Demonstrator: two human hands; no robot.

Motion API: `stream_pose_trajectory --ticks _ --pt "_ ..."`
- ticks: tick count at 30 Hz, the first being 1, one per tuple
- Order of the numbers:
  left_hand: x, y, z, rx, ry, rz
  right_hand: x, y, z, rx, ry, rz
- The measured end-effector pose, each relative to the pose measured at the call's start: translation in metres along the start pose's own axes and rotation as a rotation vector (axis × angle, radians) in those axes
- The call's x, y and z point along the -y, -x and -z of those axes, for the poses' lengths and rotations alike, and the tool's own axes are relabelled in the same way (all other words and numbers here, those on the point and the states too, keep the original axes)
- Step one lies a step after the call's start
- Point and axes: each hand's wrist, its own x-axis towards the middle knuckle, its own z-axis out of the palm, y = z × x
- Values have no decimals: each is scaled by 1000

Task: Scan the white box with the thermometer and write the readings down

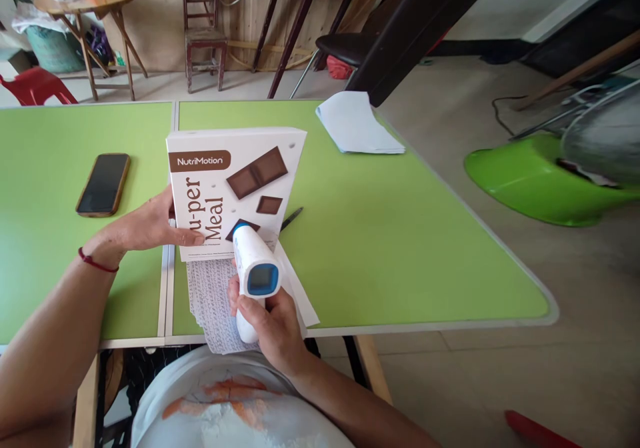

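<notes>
My left hand point(163, 221) grips the left side of a white NutriMotion meal box point(215, 198), its thumb across the front and its fingers behind. The box stands upright, tilted slightly, with chocolate pieces printed on its face. My right hand point(275, 328) is wrapped around the handle of a white and blue infrared thermometer point(257, 255). The thermometer's small screen faces me, and its front end points at the lower part of the box. Handwritten paper sheets point(215, 305) lie below the box, partly hidden by it and by my right hand. A dark pen point(293, 218) shows behind the box's right edge.
A phone point(103, 185) lies on the green table point(400, 255) at the left. Folded white papers point(357, 123) rest near the table's far right edge. A green plastic chair point(540, 181) stands to the right, and a wooden chair point(205, 35) is beyond the table.
</notes>
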Motion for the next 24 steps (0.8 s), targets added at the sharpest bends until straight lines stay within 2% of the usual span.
stream_pose_trajectory --ticks 9,14,16,18,21,24 --pt "-2 3 1 -19 -55 42 4 -4 -3 -34 39 -9" --pt "-3 3 -1 -52 -37 73 19 3 1 15 61 49" --pt "-6 5 -1 -79 -26 90 34 3 17 -32 121 159" --pt "-10 8 2 -119 -31 102 53 -7 45 -123 261 307" --pt "-13 13 10 -244 -87 109 77 -49 101 -242 648 424" --pt "-6 15 21 -404 -143 79 83 -104 152 -257 991 365"
